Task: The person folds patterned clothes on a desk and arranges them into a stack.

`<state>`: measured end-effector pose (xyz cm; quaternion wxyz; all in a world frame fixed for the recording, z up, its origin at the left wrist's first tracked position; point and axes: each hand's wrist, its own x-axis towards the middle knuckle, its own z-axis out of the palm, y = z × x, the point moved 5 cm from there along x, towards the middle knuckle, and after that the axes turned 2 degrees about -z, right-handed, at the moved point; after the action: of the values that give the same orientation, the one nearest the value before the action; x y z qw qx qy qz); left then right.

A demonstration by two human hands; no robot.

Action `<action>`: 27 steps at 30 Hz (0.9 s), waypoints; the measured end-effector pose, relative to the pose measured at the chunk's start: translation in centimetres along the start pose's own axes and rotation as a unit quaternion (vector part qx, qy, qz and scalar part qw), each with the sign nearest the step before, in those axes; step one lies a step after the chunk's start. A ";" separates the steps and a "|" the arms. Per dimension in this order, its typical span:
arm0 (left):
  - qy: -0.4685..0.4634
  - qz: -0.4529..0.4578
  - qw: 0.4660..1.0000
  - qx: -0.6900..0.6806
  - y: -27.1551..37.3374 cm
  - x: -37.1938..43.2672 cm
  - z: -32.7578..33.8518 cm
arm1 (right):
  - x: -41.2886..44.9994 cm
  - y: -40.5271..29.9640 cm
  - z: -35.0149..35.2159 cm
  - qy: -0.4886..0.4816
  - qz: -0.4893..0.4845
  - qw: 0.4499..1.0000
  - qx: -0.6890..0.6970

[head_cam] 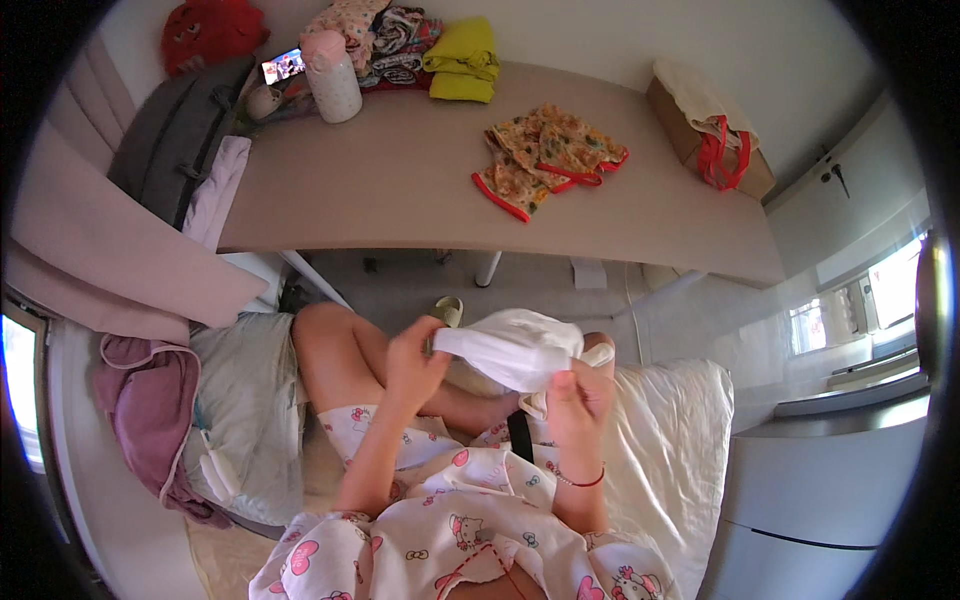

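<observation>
A piece of white cloth (pixel 517 341) is stretched between my two hands above my lap. My left hand (pixel 417 361) pinches its left end. At the other end, my right hand (pixel 579 391) grips the edge, thumb on top. Cream-coloured strap-like parts hang by the right hand; whether they belong to the cloth I cannot tell. A black strip (pixel 520 439) lies below the cloth, against my printed clothes. Beyond my knees, a crumpled patterned garment with red trim (pixel 551 157) rests on the table (pixel 360 202).
Yellow folded cloth (pixel 463 60), piled clothes (pixel 401 45), a pink-lidded bottle (pixel 332 79) and a lit phone (pixel 283 67) stand at the table's back left. A bag with red handles (pixel 705 127) is at right. A mauve cloth (pixel 142 412) lies left of me; a slipper (pixel 448 310) is below.
</observation>
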<state>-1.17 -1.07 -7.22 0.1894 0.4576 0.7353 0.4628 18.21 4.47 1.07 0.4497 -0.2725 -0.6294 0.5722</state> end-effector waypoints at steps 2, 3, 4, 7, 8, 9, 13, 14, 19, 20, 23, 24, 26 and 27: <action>0.066 0.000 0.996 -0.053 -0.8 0.1 -2.0 | -0.5 0.8 -1.9 0.044 -0.036 0.996 0.072; 0.070 0.005 0.997 -0.026 -1.4 0.3 -3.0 | -0.4 0.7 -2.6 0.044 -0.033 0.996 0.073; 0.074 0.011 0.997 0.001 -1.6 0.6 -3.6 | -0.3 0.3 -3.6 0.073 -0.063 0.994 0.048; 0.064 -0.020 0.998 -0.004 1.5 0.9 -6.4 | 0.0 -1.5 -4.9 0.114 -0.127 0.984 -0.061; 0.057 0.006 0.998 -0.015 2.1 1.1 -7.7 | 0.4 -2.9 -4.9 0.115 -0.158 0.971 -0.138; 0.048 0.032 0.998 -0.030 2.3 1.6 -8.8 | 1.2 -3.6 -4.8 0.116 -0.155 0.971 -0.142; 0.025 0.053 0.978 -0.201 6.3 3.3 -12.4 | 4.4 -5.6 -5.0 0.153 -0.245 0.925 -0.246; -0.012 0.059 0.969 -0.240 7.7 3.6 -13.0 | 5.0 -5.7 -5.3 0.162 -0.226 0.932 -0.230; -0.030 0.112 0.993 -0.008 11.3 5.6 -14.5 | 7.7 -5.9 -6.3 0.201 -0.159 0.953 -0.164; -0.054 0.124 0.990 -0.031 11.5 5.8 -14.7 | 7.9 -6.3 -6.2 0.187 -0.156 0.945 -0.219; -0.129 0.126 0.981 -0.067 12.2 6.0 -15.6 | 8.8 -6.2 -6.0 0.135 -0.143 0.933 -0.303; -0.162 0.132 0.977 -0.040 12.6 5.8 -15.5 | 9.1 -6.0 -5.8 0.094 -0.131 0.929 -0.333; -0.198 0.138 0.970 -0.014 13.0 5.7 -15.4 | 9.6 -6.6 -6.1 0.058 -0.127 0.935 -0.326; -0.221 0.151 0.962 0.054 13.0 5.7 -15.2 | 9.7 -6.9 -6.0 0.022 -0.127 0.940 -0.316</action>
<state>-8.32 -1.97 12.31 0.2497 0.6638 0.6214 0.3330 20.30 14.30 9.87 0.4229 -0.3312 -0.7971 0.2759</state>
